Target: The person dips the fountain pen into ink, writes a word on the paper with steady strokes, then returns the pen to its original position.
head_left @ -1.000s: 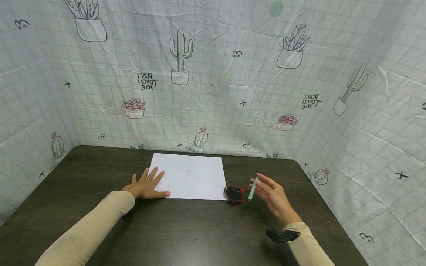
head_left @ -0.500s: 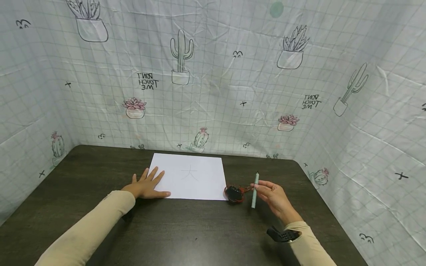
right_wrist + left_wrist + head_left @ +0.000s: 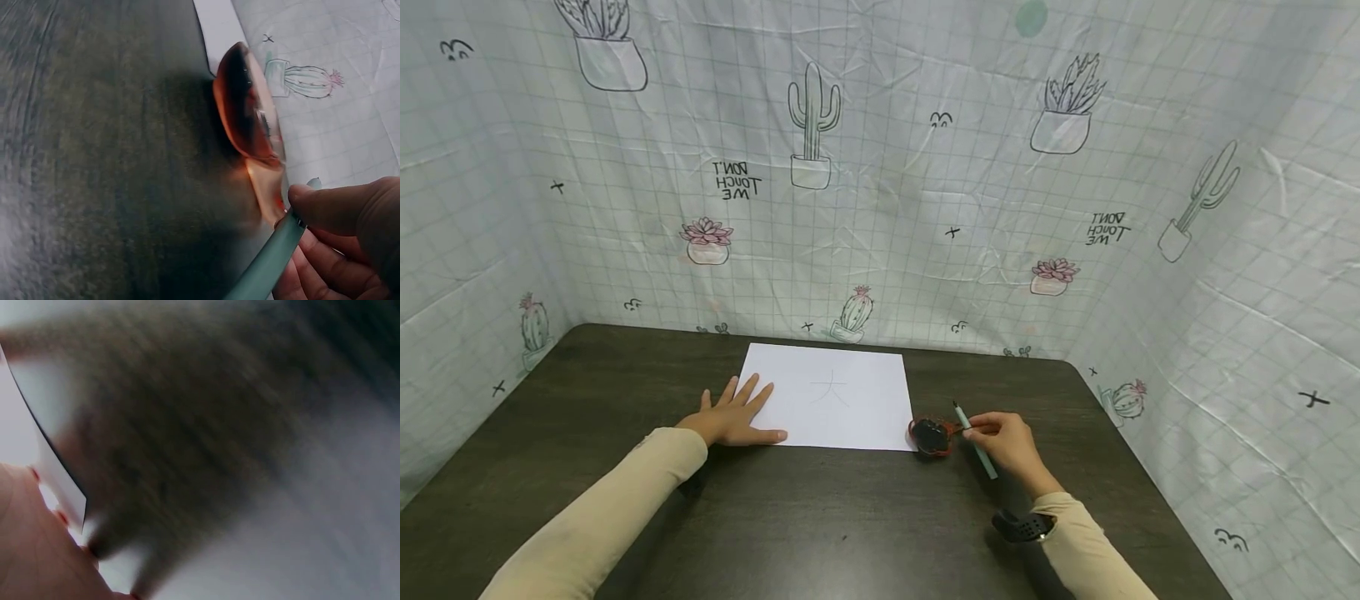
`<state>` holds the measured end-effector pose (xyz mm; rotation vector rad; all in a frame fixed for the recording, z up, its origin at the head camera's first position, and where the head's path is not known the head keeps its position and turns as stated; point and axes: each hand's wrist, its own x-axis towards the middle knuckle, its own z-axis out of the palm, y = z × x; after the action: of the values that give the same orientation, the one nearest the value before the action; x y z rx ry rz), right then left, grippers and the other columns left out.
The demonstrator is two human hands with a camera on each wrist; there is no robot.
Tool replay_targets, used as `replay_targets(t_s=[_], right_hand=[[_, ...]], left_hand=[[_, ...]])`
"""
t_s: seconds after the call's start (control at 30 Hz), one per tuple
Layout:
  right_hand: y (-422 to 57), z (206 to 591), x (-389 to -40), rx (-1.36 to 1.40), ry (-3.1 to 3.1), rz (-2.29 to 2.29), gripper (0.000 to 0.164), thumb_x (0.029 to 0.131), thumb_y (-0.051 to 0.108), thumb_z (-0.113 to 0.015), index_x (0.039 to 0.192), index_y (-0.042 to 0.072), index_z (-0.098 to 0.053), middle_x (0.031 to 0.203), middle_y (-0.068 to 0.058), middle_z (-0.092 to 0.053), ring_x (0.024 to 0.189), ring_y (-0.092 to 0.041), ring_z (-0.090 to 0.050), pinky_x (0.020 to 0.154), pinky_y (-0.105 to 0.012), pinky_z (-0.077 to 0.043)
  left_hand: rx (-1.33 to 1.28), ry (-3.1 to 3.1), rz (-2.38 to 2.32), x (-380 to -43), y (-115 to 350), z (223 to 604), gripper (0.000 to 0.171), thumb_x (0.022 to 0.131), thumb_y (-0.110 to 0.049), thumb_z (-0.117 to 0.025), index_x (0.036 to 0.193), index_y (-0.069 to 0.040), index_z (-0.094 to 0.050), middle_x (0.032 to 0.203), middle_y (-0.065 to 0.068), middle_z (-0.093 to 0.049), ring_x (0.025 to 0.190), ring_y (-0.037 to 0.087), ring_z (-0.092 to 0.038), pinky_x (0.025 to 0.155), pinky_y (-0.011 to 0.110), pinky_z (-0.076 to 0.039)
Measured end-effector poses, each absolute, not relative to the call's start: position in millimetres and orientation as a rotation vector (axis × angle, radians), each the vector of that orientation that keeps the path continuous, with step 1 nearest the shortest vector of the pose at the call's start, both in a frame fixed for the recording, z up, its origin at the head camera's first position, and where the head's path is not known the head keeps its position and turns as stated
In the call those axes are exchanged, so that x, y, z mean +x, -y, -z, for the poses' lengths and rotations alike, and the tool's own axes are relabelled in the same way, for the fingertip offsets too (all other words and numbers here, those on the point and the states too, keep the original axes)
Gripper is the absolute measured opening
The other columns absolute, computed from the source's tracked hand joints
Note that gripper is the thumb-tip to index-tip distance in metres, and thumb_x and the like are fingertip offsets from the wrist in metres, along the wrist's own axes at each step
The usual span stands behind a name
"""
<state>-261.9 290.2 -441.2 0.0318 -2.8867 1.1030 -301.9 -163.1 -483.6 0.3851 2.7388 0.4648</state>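
My left hand (image 3: pixel 730 421) lies with spread fingers on the left edge of a white sheet of paper (image 3: pixel 865 425). Thin strokes forming a cross-like character mark the sheet. In the head view, my right hand (image 3: pixel 1011 442) pinches a pale green pen (image 3: pixel 986 462) between thumb and fingers, its dark tip pointing up and left. Close beside the fingertips is a translucent amber, spoon-shaped dish (image 3: pixel 247 112) with a dark bowl, by the paper's lower right corner. Its narrow end reaches the fingers; whether they touch it I cannot tell. The left wrist view is mostly blurred.
A dark wooden table (image 3: pixel 790 517) carries everything. Behind it and at both sides hangs a white grid-patterned cloth (image 3: pixel 880 200) printed with cacti and potted plants. A black band (image 3: pixel 1022 527) sits on the right wrist.
The pen has swung from upright to leaning left at its tip, and my right hand has turned and shifted slightly left. My left hand stays in place on the paper.
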Motion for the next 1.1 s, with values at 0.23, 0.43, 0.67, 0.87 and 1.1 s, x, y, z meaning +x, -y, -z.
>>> replay_targets(t_s=[0.23, 0.43, 0.67, 0.87, 1.1], right_hand=[[-288.1, 446.7, -263.2, 0.005, 2.912, -1.042, 0.021, 0.084, 0.013, -0.074, 0.102, 0.003, -0.073, 0.092, -0.011, -0.073, 0.079, -0.022, -0.068, 0.062, -0.034, -0.053], [-287.5, 447.6, -261.7, 0.014, 2.910, -1.040, 0.019, 0.084, 0.012, -0.074, 0.100, 0.003, -0.073, 0.092, -0.011, -0.073, 0.080, -0.023, -0.068, 0.064, -0.036, -0.053], [-287.9, 448.2, -259.8, 0.032, 2.908, -1.027, 0.019, 0.084, 0.012, -0.074, 0.101, 0.003, -0.073, 0.092, -0.012, -0.073, 0.080, -0.024, -0.068, 0.065, -0.038, -0.053], [-287.7, 447.0, -259.9, 0.020, 2.914, -1.022, 0.021, 0.084, 0.014, -0.075, 0.102, 0.004, -0.074, 0.094, -0.012, -0.073, 0.081, -0.025, -0.068, 0.065, -0.037, -0.053], [-287.1, 446.6, -259.7, 0.010, 2.923, -1.012, 0.022, 0.084, 0.015, -0.075, 0.102, 0.004, -0.074, 0.094, -0.013, -0.073, 0.081, -0.024, -0.068, 0.065, -0.037, -0.053]], left_hand=[[0.374, -2.736, -0.467, -299.9, 162.6, 481.5, 0.118, 0.068, -0.092, -0.041, 0.156, -0.020, -0.008, 0.161, 0.011, 0.009, 0.144, 0.042, 0.012, 0.100, 0.073, 0.014], [0.372, -2.742, -0.468, -298.1, 161.9, 478.9, 0.117, 0.069, -0.091, -0.041, 0.156, -0.020, -0.008, 0.161, 0.011, 0.008, 0.144, 0.042, 0.012, 0.100, 0.074, 0.013], [0.376, -2.720, -0.481, -280.6, 154.2, 451.5, 0.105, 0.080, -0.078, -0.048, 0.156, -0.016, -0.011, 0.160, 0.017, 0.005, 0.144, 0.045, 0.009, 0.101, 0.074, 0.009], [0.381, -2.718, -0.474, -278.7, 152.4, 445.8, 0.102, 0.082, -0.075, -0.049, 0.156, -0.015, -0.011, 0.160, 0.018, 0.004, 0.143, 0.046, 0.008, 0.102, 0.075, 0.007], [0.385, -2.722, -0.473, -279.5, 153.9, 448.7, 0.102, 0.083, -0.074, -0.049, 0.156, -0.015, -0.011, 0.160, 0.018, 0.005, 0.143, 0.047, 0.008, 0.101, 0.075, 0.008]])
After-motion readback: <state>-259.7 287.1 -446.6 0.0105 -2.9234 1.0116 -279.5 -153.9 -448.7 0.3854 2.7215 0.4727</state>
